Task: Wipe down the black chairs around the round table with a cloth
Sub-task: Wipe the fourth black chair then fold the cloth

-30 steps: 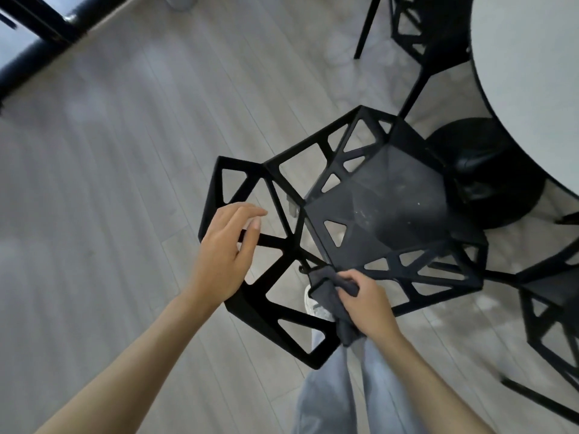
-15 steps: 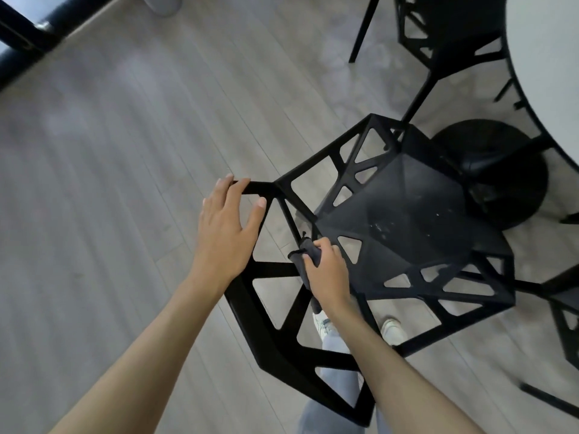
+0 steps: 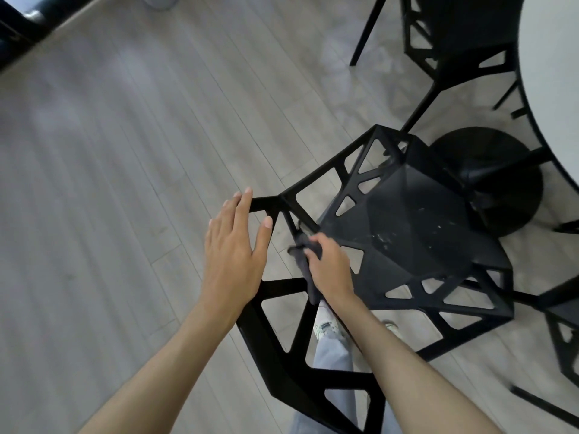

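A wide stretch of grey plank floor (image 3: 109, 189) lies open left of the black chair (image 3: 404, 233), whose seat sits beside the round worktop (image 3: 551, 89) and its dark base (image 3: 488, 177). The left hand (image 3: 233, 252), fingers straight, rests at the backrest's top edge. The right hand (image 3: 329, 264) grips a dark cloth (image 3: 305, 255) against the frame where backrest meets seat.

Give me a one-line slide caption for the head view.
Right hand rubs a dark cloth along a black chair backrest strut; left hand rests open on the backrest edge.
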